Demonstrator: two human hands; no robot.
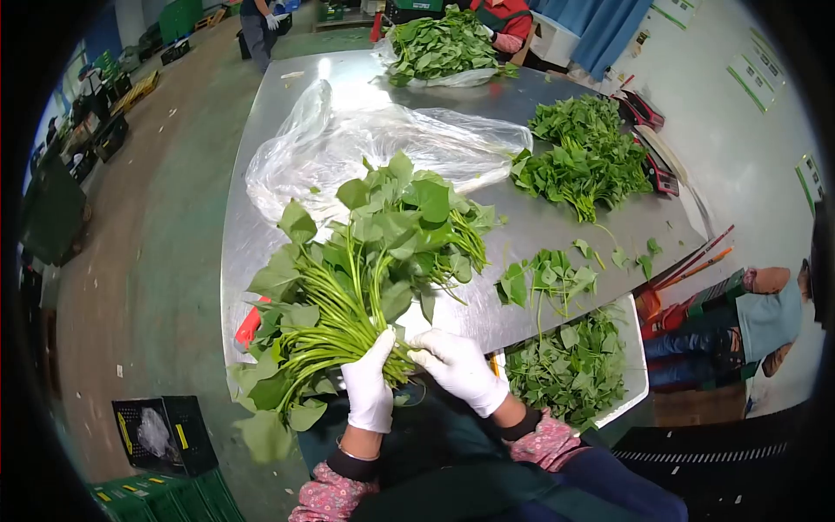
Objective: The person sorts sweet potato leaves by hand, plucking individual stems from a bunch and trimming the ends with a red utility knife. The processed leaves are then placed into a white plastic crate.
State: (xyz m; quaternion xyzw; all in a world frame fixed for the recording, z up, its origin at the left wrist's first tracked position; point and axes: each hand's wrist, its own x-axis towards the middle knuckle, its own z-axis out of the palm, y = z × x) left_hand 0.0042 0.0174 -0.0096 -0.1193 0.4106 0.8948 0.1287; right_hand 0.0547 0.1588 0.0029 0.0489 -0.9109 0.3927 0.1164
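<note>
A large bunch of leafy greens with long green stems is in my white-gloved left hand. The fingers wrap round the stems near their cut ends, and the leaves fan out over the metal table. My right hand, also gloved, is closed, its fingertips touching the stem ends beside the left hand. What those fingertips pinch is too small to make out. A few loose leafy sprigs lie on the table to the right. Below them, near my right hand, stands a white bin holding more greens.
Clear plastic sheeting lies beyond the bunch. A pile of greens sits at the right beside red-edged devices. Another heap is at the far end, near a person in red. A black crate stands on the floor, left.
</note>
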